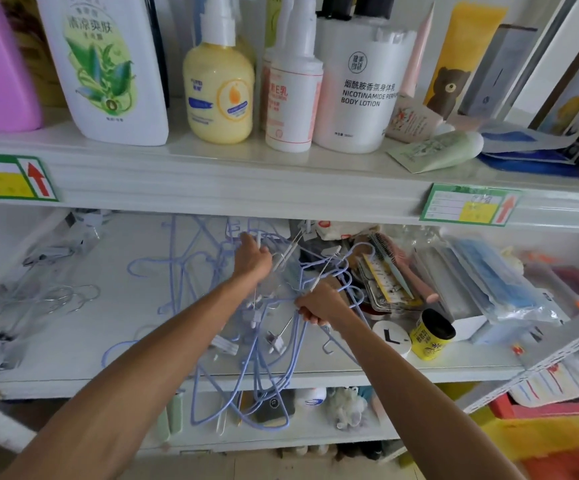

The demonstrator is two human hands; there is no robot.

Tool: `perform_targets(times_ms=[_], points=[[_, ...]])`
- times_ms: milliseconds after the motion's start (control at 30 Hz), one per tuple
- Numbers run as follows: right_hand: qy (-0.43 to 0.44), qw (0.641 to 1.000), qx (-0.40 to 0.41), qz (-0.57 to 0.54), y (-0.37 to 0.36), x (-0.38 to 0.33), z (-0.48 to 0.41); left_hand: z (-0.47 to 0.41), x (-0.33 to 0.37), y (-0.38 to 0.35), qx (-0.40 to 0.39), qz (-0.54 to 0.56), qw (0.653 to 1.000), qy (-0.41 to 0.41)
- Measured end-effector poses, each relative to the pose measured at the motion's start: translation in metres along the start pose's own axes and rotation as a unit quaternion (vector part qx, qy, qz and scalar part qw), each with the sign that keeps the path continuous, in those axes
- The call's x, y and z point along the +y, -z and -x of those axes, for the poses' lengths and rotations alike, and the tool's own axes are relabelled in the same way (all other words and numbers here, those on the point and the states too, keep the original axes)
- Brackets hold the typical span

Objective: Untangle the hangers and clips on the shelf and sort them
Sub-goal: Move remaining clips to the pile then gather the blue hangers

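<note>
A tangle of light-blue wire hangers (pixel 263 368) and clear clip hangers with white clips (pixel 276 342) lies mid-shelf and droops over the front edge of the white shelf (pixel 73 372). My left hand (pixel 251 259) reaches deep into the tangle, its fingers closed on a white clip piece at the back. My right hand (pixel 319 303) grips blue hanger wires near the middle. More blue hangers (pixel 177 265) lie flat to the left. Clear clip hangers with metal hooks (pixel 49 299) are piled at the shelf's far left.
To the right of the tangle sit a hairbrush (pixel 390 263), a yellow jar with a black lid (pixel 431 336), a white round lid (pixel 392 337) and packets of blue masks (pixel 499 278). The shelf above (pixel 246 178) carries lotion bottles and overhangs the work area.
</note>
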State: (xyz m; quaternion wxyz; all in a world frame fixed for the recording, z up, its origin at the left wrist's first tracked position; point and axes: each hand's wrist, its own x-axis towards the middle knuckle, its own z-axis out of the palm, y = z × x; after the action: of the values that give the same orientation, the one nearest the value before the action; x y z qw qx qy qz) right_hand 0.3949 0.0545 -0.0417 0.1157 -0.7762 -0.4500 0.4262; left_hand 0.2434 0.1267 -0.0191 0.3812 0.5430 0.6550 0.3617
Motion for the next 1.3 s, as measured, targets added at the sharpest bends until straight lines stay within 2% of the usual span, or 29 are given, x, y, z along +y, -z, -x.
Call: perform_targets(times_ms=[67,167,233,300,367,400,467,567,667,733,867,1067,1167,1233,1300], points=[[0.001,1.0,0.01,0.002,0.003,-0.001,-0.001,-0.003,0.005,0.022,0.021,0.109,0.994,0.02],[0.028,0.997,0.06,0.049,0.003,0.0,0.002,0.002,-0.004,0.065,-0.008,0.231,0.972,0.038],[0.047,0.986,0.12,0.101,-0.001,-0.003,0.014,0.013,-0.018,0.092,-0.034,0.255,0.965,0.046],[0.054,0.961,0.186,0.197,-0.009,-0.016,0.031,0.022,-0.037,0.117,-0.03,0.256,0.964,0.071],[0.101,0.941,0.212,0.245,-0.027,-0.045,0.052,0.031,-0.051,0.144,-0.029,0.261,0.962,0.082],[0.136,0.942,0.2,0.232,-0.039,-0.064,0.061,0.036,-0.058,0.156,-0.029,0.261,0.961,0.085],[0.204,0.958,0.123,0.162,-0.071,-0.105,0.072,0.04,-0.074,0.181,-0.043,0.255,0.962,0.09],[0.217,0.976,0.005,-0.022,-0.124,-0.157,0.081,0.045,-0.097,0.22,-0.063,0.219,0.968,0.102],[0.253,0.965,-0.05,-0.046,-0.172,-0.19,0.09,0.049,-0.117,0.261,-0.039,0.206,0.972,0.107],[0.27,0.96,-0.057,-0.043,-0.199,-0.207,0.091,0.049,-0.129,0.289,-0.033,0.198,0.975,0.1],[0.253,0.967,-0.006,-0.005,-0.243,-0.235,0.083,0.034,-0.156,0.334,-0.048,0.196,0.974,0.1],[0.222,0.973,-0.055,0.022,-0.283,-0.262,0.058,-0.007,-0.179,0.378,-0.06,0.109,0.988,0.087],[0.208,0.976,-0.063,0.018,-0.294,-0.271,0.044,-0.032,-0.188,0.39,-0.074,-0.066,0.994,0.055],[0.194,0.979,-0.059,0.005,-0.306,-0.276,0.032,-0.043,-0.191,0.392,-0.06,-0.203,0.977,0.032],[0.181,0.982,-0.048,0.004,-0.318,-0.279,0.019,-0.056,-0.197,0.39,-0.048,-0.264,0.963,0.009]])
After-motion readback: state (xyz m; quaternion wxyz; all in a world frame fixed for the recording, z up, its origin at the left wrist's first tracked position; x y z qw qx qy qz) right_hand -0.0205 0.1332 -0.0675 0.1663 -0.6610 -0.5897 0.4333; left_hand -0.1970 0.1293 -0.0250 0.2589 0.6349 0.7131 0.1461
